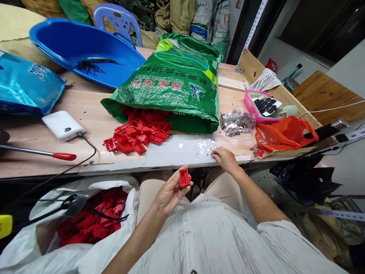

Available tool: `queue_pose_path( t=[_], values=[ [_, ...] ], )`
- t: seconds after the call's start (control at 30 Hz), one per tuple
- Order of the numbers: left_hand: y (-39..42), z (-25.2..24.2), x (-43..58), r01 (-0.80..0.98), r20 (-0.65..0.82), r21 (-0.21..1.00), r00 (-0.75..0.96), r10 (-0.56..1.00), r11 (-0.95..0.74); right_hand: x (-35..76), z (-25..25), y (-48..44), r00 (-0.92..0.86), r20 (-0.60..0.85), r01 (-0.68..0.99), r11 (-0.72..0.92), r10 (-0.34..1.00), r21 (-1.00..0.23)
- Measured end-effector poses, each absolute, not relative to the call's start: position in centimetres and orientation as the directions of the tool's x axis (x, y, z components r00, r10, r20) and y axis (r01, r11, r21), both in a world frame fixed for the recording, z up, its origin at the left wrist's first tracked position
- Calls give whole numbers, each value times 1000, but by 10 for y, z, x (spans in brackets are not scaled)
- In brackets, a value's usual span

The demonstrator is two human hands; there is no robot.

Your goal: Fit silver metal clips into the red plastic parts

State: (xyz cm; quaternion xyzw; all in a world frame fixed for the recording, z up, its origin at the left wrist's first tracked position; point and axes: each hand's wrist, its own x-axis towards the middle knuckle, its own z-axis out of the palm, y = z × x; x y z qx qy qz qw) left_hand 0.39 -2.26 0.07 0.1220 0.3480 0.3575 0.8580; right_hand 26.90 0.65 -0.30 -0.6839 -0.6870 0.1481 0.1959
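The left hand (170, 191) gripped a small red box (184, 179) between thumb and fingers, above the lap and just short of the table edge. The box's open side faced up, and its long axis ran roughly away from the body. The right hand (226, 159) rested at the table edge with thumb and fingers bunched together; whether a piece was pinched between them, I could not tell.

The relation that mattered lay between box and metal pieces (203, 146): these were scattered flat on a grey sheet (164, 150), ahead and to the right of the left hand, right by the right fingertips. The right hand was clearly the nearer one, with the box lying to its left and closer to the body.

Ahead and left of the left hand, a heap of red boxes (138, 133) spilled from a green sack (176, 83). A clear bag (238, 121) lay beyond the right hand.
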Motion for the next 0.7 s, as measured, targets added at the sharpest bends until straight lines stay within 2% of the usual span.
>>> queue_pose_path(
  t=[0.1, 0.2, 0.3, 0.4, 0.47, 0.53, 0.6, 0.7],
  values=[
    [-22, 3, 2, -557, -504, 408, 524, 687, 724, 269, 2, 6, 22, 121, 852, 45, 992, -521],
    [-22, 5, 1, -576, -490, 382, 537, 686, 723, 263, 12, 0, 10, 161, 739, 101, 987, -666],
    [-24, 5, 2, -588, -470, 384, 539, 699, 711, 247, 26, -10, -20, 148, 583, 132, 989, -802],
    [-27, 6, 5, -582, -445, 421, 535, 718, 695, 227, 38, -20, -79, 161, 484, 179, 984, -857],
    [-28, 7, 8, -582, -405, 487, 509, 759, 651, 216, 42, -26, -113, 165, 444, 198, 980, -874],
    [-29, 8, 10, -591, -325, 609, 423, 846, 530, 208, 43, -30, -121, 162, 414, 198, 979, -889],
    [-30, 8, 11, -555, -199, 766, 277, 940, 326, 202, 44, -32, -124, 159, 393, 196, 979, -899],
    [-32, 6, 10, -360, 24, 933, 95, 995, 12, 195, 45, -36, -152, 191, 409, 238, 970, -881]
  ],
)
